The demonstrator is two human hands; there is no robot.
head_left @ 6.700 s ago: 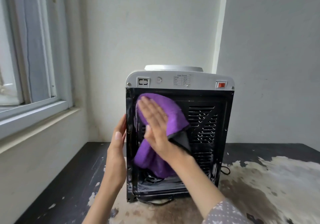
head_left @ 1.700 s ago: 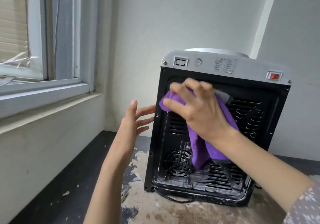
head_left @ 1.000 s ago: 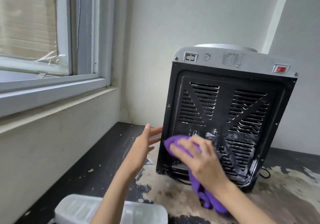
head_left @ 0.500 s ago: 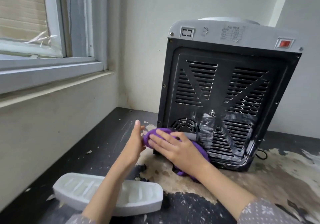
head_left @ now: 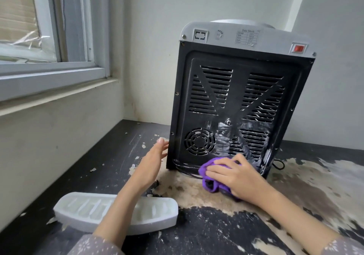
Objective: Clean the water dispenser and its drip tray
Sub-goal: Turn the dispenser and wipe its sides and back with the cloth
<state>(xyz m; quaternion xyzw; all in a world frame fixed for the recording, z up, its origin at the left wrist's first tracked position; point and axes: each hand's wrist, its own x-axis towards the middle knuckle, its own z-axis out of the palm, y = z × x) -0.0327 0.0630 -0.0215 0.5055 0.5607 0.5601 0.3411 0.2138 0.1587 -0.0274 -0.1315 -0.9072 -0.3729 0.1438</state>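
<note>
Here, a water dispenser (head_left: 238,105) stands on a dark, flaking tabletop (head_left: 206,233), its black slatted rear panel facing the camera and its far side close to the white wall (head_left: 177,2). Bare tabletop lies open to its left, up to the window ledge (head_left: 59,95), and to its right. A white ribbed plastic drip tray (head_left: 157,215) rests at the near left, well apart from the dispenser. The left hand (head_left: 151,166), fingers straight and relaxed, touches the dispenser's lower left edge. The right hand (head_left: 236,176), fingers curled, presses a crumpled purple cloth (head_left: 209,178) against the panel's bottom rim, near a round fan grille (head_left: 200,141).
</note>
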